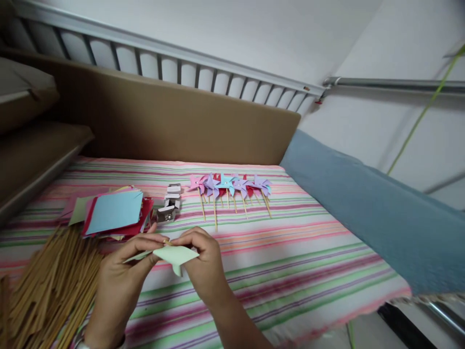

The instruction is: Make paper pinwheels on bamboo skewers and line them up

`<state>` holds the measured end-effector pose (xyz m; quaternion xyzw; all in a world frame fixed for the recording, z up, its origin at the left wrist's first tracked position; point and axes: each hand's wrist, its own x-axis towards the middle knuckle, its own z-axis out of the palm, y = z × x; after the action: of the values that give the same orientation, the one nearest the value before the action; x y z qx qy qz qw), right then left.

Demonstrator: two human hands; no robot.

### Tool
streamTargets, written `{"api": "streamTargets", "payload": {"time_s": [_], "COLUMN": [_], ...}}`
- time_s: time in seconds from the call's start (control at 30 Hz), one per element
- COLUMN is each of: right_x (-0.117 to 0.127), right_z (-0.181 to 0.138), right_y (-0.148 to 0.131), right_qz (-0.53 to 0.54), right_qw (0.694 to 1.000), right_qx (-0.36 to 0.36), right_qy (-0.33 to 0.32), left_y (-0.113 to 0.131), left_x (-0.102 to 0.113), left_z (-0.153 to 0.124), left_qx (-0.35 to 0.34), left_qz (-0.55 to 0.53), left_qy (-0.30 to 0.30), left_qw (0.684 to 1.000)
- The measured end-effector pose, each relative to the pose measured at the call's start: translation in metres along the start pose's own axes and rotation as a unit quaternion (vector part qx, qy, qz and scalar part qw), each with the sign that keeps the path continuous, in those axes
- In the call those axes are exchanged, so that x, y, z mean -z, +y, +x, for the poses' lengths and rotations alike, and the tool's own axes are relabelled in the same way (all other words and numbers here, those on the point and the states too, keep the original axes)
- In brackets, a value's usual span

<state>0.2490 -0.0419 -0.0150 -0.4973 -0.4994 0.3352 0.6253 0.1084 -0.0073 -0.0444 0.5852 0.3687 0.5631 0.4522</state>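
Note:
My left hand [125, 269] pinches one side of a pale green paper pinwheel [174, 253], its thumb under the paper and fingers above. My right hand [203, 252] is closed at the other side, fingertips meeting the left ones near a small tan tip [167, 243], perhaps the end of a stick. One paper blade hangs down between the hands. Beyond them, several finished pinwheels [227, 182] in pink, purple, blue and red lie in a row on their sticks. Left of these sit small open boxes [169, 208], one with shiny bits inside.
Stacked coloured paper sheets [116, 212] lie beyond my left hand. A large heap of thin wooden sticks [54, 281] fills the near left. Striped cloth [290, 271] covers the surface, with a cardboard panel [174, 116] behind and blue fabric [363, 203] along the right. Cardboard packages [36, 150] stand left.

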Motion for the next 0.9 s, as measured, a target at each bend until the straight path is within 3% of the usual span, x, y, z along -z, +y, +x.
{"api": "streamTargets", "payload": {"time_s": [0.5, 0.77, 0.9], "right_x": [-0.001, 0.002, 0.003], "right_z": [0.000, -0.002, -0.001], "right_y": [0.006, 0.009, 0.012], "right_qz": [-0.005, -0.047, -0.066], "right_qw": [1.000, 0.998, 0.996], "right_qx": [0.022, 0.047, 0.056], "right_qy": [0.009, -0.023, -0.026], "left_y": [-0.004, 0.003, 0.014], "left_x": [0.003, -0.006, -0.013], "left_z": [-0.003, -0.001, 0.002], "left_qx": [0.050, 0.005, 0.001], "left_qz": [0.028, -0.052, -0.076], "left_qy": [0.032, 0.004, 0.020], "left_qw": [0.998, 0.999, 0.997]}}
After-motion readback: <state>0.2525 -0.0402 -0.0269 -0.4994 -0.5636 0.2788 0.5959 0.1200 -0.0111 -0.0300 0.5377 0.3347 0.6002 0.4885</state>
